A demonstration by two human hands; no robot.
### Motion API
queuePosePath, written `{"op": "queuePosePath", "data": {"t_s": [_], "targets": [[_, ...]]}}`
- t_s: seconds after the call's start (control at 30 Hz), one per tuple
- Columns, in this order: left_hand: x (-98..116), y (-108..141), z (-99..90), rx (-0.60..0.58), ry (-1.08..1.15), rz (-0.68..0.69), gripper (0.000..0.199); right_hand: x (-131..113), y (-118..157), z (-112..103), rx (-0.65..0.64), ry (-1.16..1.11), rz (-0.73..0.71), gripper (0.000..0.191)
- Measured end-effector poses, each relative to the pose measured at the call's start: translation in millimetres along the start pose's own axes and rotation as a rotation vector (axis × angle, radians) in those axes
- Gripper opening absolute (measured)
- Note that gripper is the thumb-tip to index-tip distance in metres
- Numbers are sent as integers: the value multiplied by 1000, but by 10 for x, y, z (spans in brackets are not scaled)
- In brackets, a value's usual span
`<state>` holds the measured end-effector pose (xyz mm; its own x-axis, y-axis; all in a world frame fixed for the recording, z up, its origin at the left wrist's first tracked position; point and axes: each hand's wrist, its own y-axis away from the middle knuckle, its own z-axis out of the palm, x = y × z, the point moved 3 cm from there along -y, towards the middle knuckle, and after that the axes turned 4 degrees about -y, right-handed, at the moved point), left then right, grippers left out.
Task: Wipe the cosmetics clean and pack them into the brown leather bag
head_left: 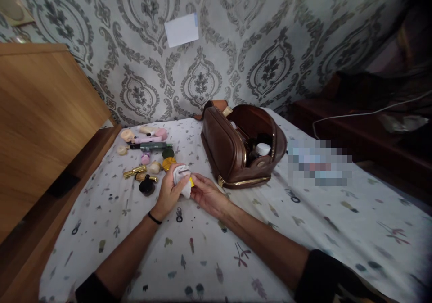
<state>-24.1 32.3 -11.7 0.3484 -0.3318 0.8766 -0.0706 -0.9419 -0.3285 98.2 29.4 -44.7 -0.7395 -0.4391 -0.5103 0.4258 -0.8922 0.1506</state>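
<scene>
My left hand [168, 191] is closed round a white cloth [181, 175], which is wrapped about a small yellow item [192, 182]. Pinched between the fingers of my right hand [208, 196] is the uncovered end of that item; its kind is hidden. Just beyond my left hand lie a round yellow container [168, 163], a dark green one [168, 153] and a small cream jar [155, 166]. Gold tubes [135, 171] and a round black case [146, 187] rest to its left. To the right of my hands stands an unzipped brown cosmetic bag [222, 145], holding a white-capped bottle [262, 149].
A patterned white sheet [216, 258] covers the surface. Farther back left are a green tube [153, 146] and pink containers [161, 134]. A wooden panel [43, 123] borders the left side. A pale cable [364, 114] runs at the right, near a blurred-out patch.
</scene>
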Motion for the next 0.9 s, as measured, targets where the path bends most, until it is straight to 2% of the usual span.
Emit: {"op": "queuePosePath", "data": {"t_s": [0.13, 0.33, 0.53, 0.6, 0.77, 0.9], "targets": [[-6, -12, -22, 45, -46, 11, 25, 14, 9, 10, 12, 29, 24, 36], [-53, -22, -57, 127, -31, -30, 37, 22, 24, 31, -16, 124, 46, 38], [-74, -38, -55, 131, 3, -36, 39, 3, 34, 43, -57, 70, 64, 36], [-72, -36, -47, 112, 20, -39, 40, -7, 25, 30, -45, 20, 63, 37], [-40, -10, -1, -24, 116, -9, 43, -29, -14, -8, -6, -84, 21, 33], [-30, 7, 11, -46, 144, -31, 51, -37, -15, -5, 3, -91, 9, 34]]}}
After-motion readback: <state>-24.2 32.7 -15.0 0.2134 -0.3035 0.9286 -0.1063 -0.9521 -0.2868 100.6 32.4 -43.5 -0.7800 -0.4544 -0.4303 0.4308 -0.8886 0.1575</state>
